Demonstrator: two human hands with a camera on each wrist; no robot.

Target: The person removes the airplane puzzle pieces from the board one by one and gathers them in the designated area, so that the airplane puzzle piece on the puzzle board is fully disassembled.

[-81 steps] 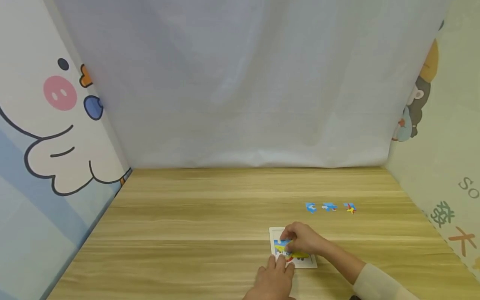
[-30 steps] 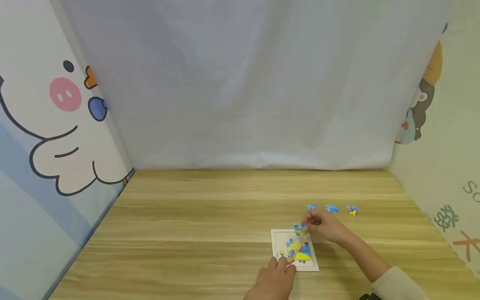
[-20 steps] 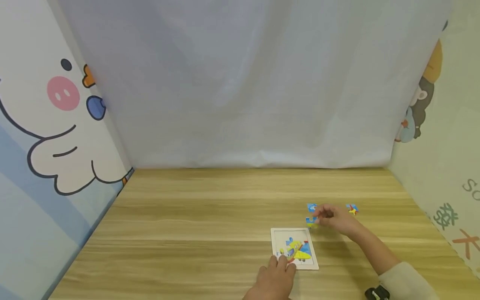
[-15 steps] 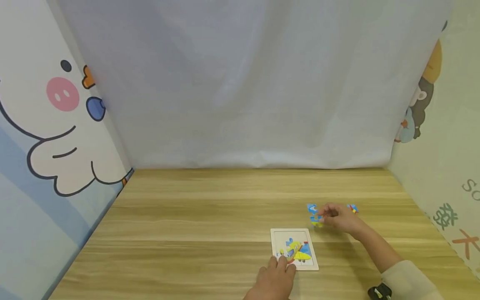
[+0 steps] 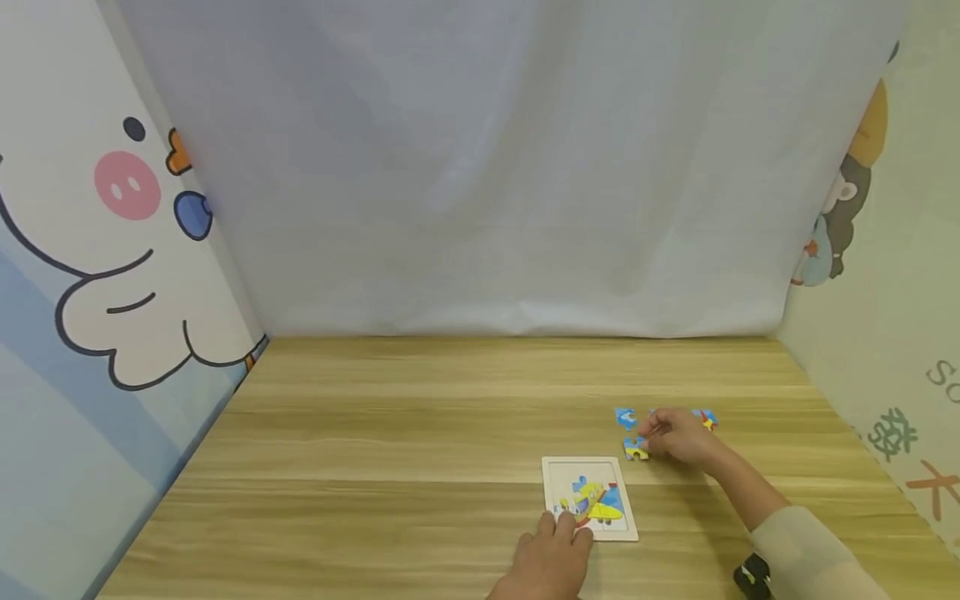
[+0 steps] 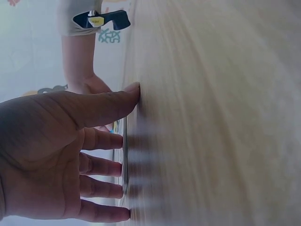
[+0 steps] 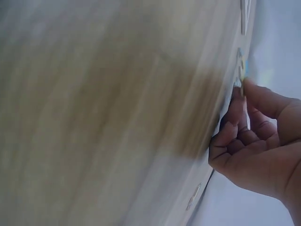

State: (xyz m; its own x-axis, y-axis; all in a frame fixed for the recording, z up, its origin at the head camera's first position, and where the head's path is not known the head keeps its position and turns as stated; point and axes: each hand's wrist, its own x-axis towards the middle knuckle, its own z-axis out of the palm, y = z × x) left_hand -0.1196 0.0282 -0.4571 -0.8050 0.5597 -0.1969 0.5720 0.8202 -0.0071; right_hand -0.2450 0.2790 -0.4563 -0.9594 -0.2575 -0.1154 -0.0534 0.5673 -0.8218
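Observation:
In the head view, my right hand (image 5: pixel 678 437) pinches a blue and yellow jigsaw piece (image 5: pixel 635 450) between thumb and fingers, just beyond the puzzle tray's far right corner. The right wrist view shows that piece (image 7: pixel 242 70) edge-on, at or very near the tabletop. My left hand (image 5: pixel 550 554) rests its fingertips on the near edge of the white puzzle tray (image 5: pixel 581 459). Its fingers (image 6: pixel 101 190) look extended in the left wrist view. Joined pieces showing a yellow airplane (image 5: pixel 600 504) lie in the tray's near part; its far part shows bare backing.
Beyond the tray lie a loose blue piece (image 5: pixel 626 417) and a blue, red and yellow piece (image 5: pixel 706 418). Another blue piece between them is mostly hidden behind my right hand. A wooden table (image 5: pixel 375 467) is bounded by a grey-white sheet (image 5: pixel 487 208) and printed side panels.
My right hand has lifted the blue and yellow piece out of the tray and carried it right and away, beside the loose pieces. Lately it has shifted slightly nearer. My left hand stays put.

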